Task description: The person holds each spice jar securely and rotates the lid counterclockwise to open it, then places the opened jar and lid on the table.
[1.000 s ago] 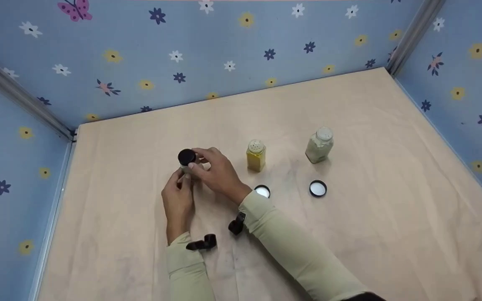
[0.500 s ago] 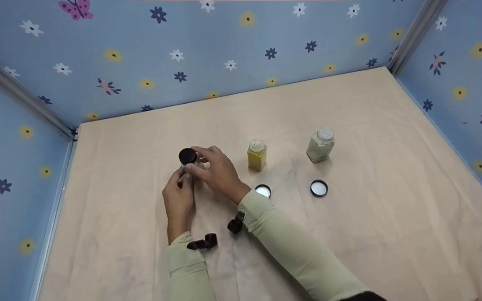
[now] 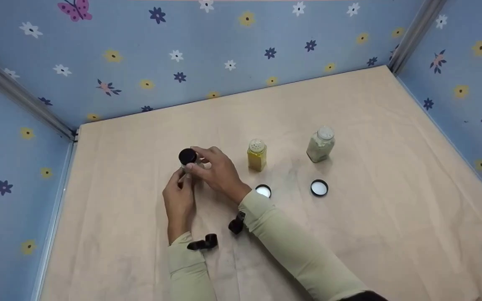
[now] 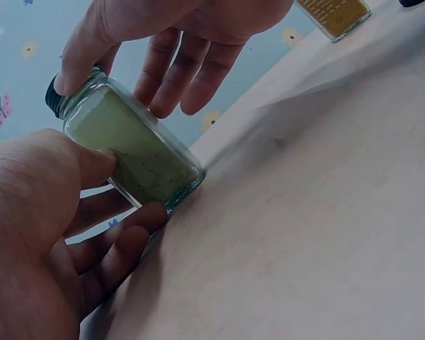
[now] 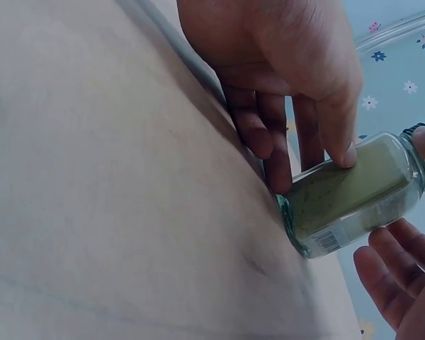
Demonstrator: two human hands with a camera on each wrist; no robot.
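A square glass spice jar (image 4: 134,145) of green powder stands on the cloth at the left of the head view, topped by a black cap (image 3: 188,156). My left hand (image 3: 178,202) holds the jar's body, thumb on one face and fingers around the other side. From the right, my right hand (image 3: 223,174) pinches the cap between thumb and index finger; its other fingers extend beside the jar in the left wrist view. In the head view the hands hide most of the jar's body.
Right of my hands stands a yellow-filled shaker jar (image 3: 257,159) with its perforated top bare. Farther right is a pale green-filled shaker jar (image 3: 320,147). Two black caps lie inside up: one cap (image 3: 263,191) partly behind my right sleeve, another cap (image 3: 319,188) farther right. Flowered walls (image 3: 224,42) border the table.
Both hands stay at the jar in nearly the same pose, with only slight finger movement at the cap. The other jars and caps have not moved.
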